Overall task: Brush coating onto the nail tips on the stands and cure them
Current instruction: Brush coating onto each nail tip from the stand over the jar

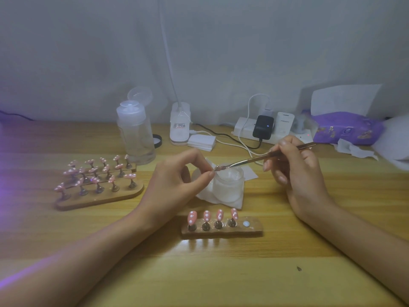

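nearest, a small wooden stand [252, 232] carries four pink dotted nail tips [219, 214] (a pale disc sits at its right end). beyond it, the left hand [177, 180] pinches one nail tip [218, 167] over a frosted jar [228, 187]; the right hand [296, 171] grips a brush [250, 161] touching it. farther left, a larger stand [124, 196] holds more pink tips [130, 175].

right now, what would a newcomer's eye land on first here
The two hands meeting mid-table: the left hand pinches a small nail tip over a frosted jar, while the right hand holds a thin brush to it. Next come four pink dotted nails on the short stand in front, and rows more on the larger stand at the left.
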The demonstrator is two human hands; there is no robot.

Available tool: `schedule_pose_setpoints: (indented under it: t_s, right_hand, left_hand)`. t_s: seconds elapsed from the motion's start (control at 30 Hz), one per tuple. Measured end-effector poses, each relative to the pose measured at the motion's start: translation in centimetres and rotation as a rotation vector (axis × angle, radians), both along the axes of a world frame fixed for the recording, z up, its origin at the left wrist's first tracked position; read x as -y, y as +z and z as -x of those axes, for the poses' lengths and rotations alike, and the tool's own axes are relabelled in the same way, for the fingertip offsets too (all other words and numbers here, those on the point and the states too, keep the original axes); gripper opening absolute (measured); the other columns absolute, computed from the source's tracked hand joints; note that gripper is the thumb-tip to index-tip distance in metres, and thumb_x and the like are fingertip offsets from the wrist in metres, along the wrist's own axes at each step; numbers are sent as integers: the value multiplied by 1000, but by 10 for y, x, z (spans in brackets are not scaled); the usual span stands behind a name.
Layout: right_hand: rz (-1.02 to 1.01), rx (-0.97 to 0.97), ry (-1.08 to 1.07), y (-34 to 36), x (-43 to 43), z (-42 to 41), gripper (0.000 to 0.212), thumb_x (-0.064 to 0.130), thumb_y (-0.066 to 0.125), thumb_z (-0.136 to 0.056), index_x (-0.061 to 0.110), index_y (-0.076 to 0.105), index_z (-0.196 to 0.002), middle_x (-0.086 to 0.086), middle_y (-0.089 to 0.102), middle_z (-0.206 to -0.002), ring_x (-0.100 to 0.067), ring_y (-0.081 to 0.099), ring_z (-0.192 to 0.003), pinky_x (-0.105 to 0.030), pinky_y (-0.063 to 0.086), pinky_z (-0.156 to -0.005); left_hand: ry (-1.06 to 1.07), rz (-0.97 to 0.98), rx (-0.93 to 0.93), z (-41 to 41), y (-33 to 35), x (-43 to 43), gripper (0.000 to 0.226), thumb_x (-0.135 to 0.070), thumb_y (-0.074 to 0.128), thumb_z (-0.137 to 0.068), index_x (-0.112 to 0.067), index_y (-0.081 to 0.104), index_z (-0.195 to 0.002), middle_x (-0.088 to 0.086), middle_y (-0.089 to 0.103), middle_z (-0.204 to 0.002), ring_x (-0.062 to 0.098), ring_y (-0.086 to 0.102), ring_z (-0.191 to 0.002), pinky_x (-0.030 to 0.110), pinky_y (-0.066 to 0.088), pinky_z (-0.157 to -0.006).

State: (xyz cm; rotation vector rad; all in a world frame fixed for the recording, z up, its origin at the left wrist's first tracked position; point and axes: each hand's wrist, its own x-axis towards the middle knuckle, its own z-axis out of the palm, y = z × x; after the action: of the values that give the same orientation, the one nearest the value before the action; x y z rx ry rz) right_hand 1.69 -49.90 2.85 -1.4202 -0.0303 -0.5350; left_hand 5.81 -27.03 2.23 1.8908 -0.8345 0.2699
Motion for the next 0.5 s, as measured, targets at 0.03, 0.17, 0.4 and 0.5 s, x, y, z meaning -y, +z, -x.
schedule_pose_setpoints:
  t_s: [0.03, 0.17, 0.4, 0.5]
  right_hand:
    - [-15, 12, 12, 1, 0, 1, 31, 19, 45, -103, 18, 56, -74, -7, 65, -59, -10, 36, -38, -16, 30, -39]
    - [27, 10, 33, 0, -3, 1, 31, 19, 46, -102, 18, 56, -74, -8, 66, -61, -11, 38, -39, -17, 32, -40]
    - [-11, 17, 47, 1, -3, 1, 26, 27, 50, -98, 20, 58, -74, -8, 67, -62, -11, 41, -40, -17, 34, -40]
    - [24, -21, 5, 0, -3, 0, 30, 19, 46, -102, 17, 55, -74, -8, 66, -59, -11, 37, -39, -17, 31, -40]
  left_hand:
    - [2, -6, 5, 0, 0, 0, 13, -11, 73, -89, -14, 65, -78, -30, 55, -58, 4, 36, -45, 9, 29, -50]
    - [6, -13, -1, -1, 1, 0, 12, -13, 72, -89, -15, 65, -80, -29, 57, -61, 4, 39, -46, 10, 30, -50]
    - [5, -15, -9, -1, 0, 0, 12, -13, 72, -89, -15, 65, -80, -30, 59, -66, 4, 40, -46, 10, 30, -50]
    - [4, -12, -15, -2, 0, 0, 12, -12, 72, -90, -13, 65, -80, -29, 58, -62, 5, 37, -45, 10, 28, -49]
